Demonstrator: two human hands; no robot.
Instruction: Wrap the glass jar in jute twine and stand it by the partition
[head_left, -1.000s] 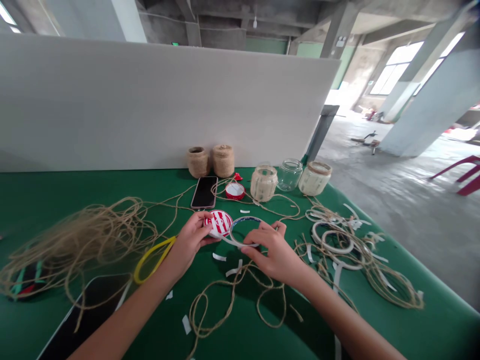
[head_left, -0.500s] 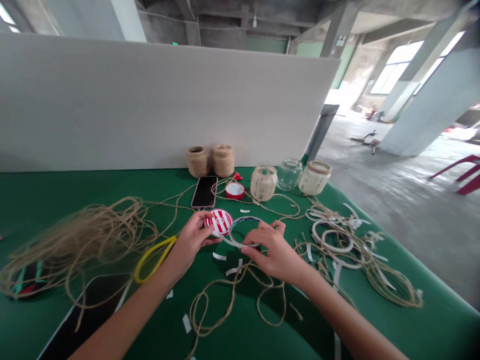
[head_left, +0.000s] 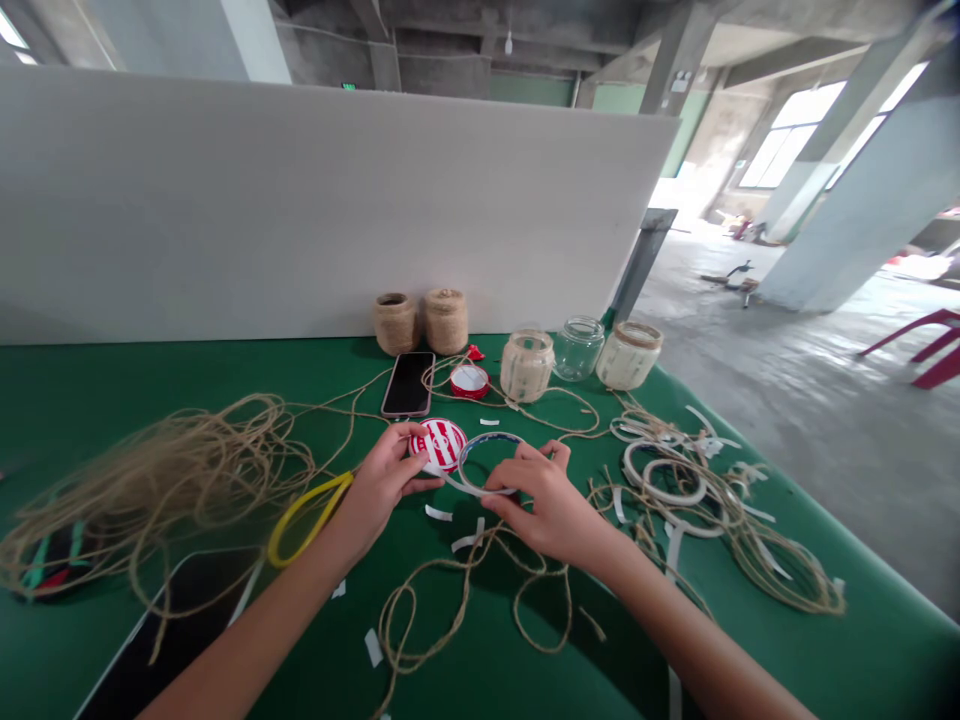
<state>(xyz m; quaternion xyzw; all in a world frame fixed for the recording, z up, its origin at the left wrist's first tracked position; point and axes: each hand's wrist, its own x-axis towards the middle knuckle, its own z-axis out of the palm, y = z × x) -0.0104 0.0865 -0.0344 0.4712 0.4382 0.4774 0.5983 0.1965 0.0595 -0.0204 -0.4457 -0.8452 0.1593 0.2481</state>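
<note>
From seven o'clock, the left hand (head_left: 384, 466) pinches the lid (head_left: 441, 444) at its nine-o'clock edge; from five, the right hand (head_left: 547, 505), knuckles up, grips the tape (head_left: 495, 437) at the lid's three o'clock.

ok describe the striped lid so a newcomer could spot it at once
Over the green table, look near the middle for the person's left hand. It holds a round lid; red and white stripes set it apart from the ring-shaped tape roll in the right hand.

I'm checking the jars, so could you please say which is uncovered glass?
The clear jar between two cream-covered jars; its glass is bare, theirs mostly covered.
</note>
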